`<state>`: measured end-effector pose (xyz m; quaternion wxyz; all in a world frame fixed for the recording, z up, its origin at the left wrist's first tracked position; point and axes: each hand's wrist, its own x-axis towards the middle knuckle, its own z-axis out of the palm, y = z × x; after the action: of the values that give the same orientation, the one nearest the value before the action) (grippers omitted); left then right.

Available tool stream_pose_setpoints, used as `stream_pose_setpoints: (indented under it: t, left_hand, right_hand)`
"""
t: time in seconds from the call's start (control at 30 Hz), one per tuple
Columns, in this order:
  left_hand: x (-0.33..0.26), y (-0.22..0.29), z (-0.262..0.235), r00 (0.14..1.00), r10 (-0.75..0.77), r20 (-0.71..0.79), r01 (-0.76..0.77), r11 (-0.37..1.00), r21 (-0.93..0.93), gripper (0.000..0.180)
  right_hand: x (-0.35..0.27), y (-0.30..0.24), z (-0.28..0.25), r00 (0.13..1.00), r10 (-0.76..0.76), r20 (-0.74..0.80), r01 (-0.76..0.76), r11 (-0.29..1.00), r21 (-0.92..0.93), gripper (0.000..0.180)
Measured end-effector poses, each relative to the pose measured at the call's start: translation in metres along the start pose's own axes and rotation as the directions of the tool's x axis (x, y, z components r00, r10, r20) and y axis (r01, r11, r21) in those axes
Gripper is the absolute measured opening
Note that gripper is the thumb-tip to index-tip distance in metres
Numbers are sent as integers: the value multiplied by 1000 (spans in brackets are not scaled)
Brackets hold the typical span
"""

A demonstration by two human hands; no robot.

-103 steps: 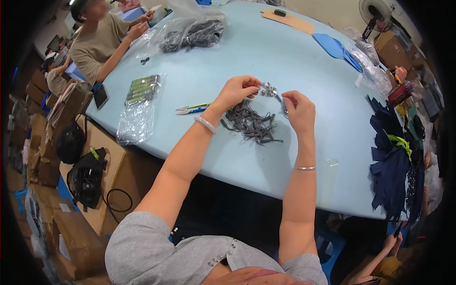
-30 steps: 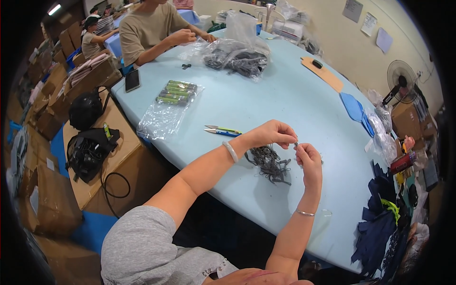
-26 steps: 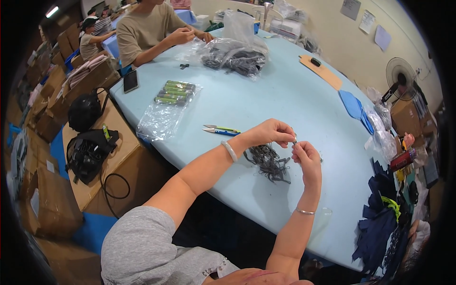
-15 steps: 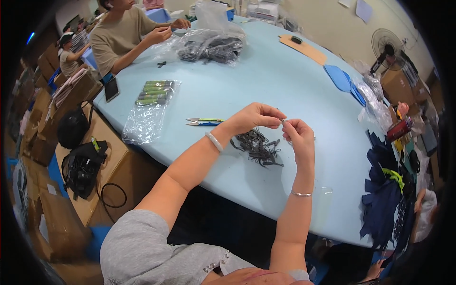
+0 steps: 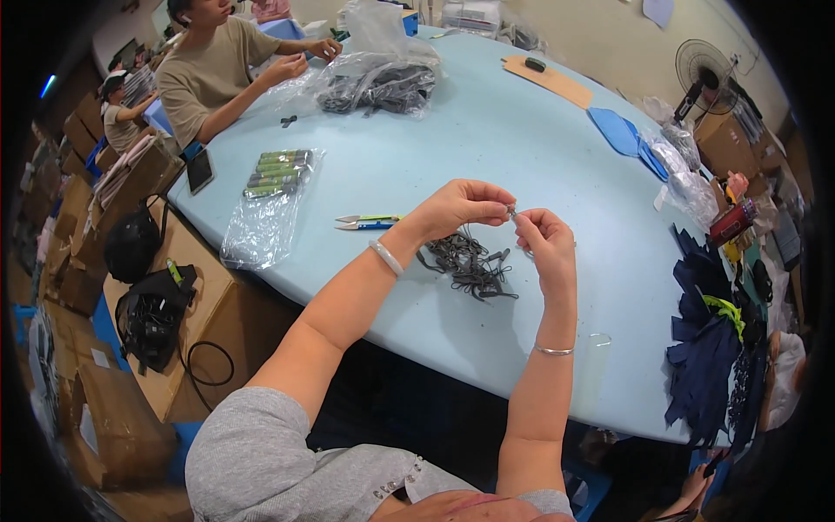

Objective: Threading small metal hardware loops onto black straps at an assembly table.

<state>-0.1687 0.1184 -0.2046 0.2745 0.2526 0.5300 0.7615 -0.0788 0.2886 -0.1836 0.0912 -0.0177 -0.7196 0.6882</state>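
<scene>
Head view: left hand (image 5: pixel 474 204), right hand (image 5: pixel 548 240), grips pinching tiny silvery-grey piece (image 5: pixel 512 210); hold steady, clear of tangled dark-grey cords (image 5: pixel 470 264), seven o'clock.

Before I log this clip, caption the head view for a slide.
Left hand and right hand pinch a tiny shiny piece over a light-blue table, near a pile of dark grey cords.

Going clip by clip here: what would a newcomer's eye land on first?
Probably the left hand and right hand, held close together over the pale blue table, pinching a small piece too tiny to identify. Just below them lies a tangled pile of dark grey cords. At the table's right edge, a heap of navy strips with a yellow-green band stands out.
</scene>
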Motion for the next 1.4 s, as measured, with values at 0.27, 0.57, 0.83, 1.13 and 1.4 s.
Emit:
stream_pose_setpoints:
  t: [0.27,0.57,0.83,1.13,1.4]
  left_hand:
    - [-5,5,2,997,53,-49,-52,999,16,19]
    - [-4,5,2,995,94,-34,-91,993,81,17]
    - [0,6,8,992,121,-25,-118,988,95,18]
    - [-1,-3,5,962,267,49,-266,892,365,15]
    - [-7,5,5,966,246,76,-257,895,364,16]
  right_hand:
    - [-2,-6,5,1000,10,-21,-10,1000,-6,15]
    - [-2,-1,3,999,12,-46,-12,1000,3,15]
    - [1,0,-1,1000,5,-18,-5,1000,-24,14]
    - [0,9,-2,999,-21,26,23,996,-84,13]
    - [-2,1,1,996,42,81,-31,990,-137,12]
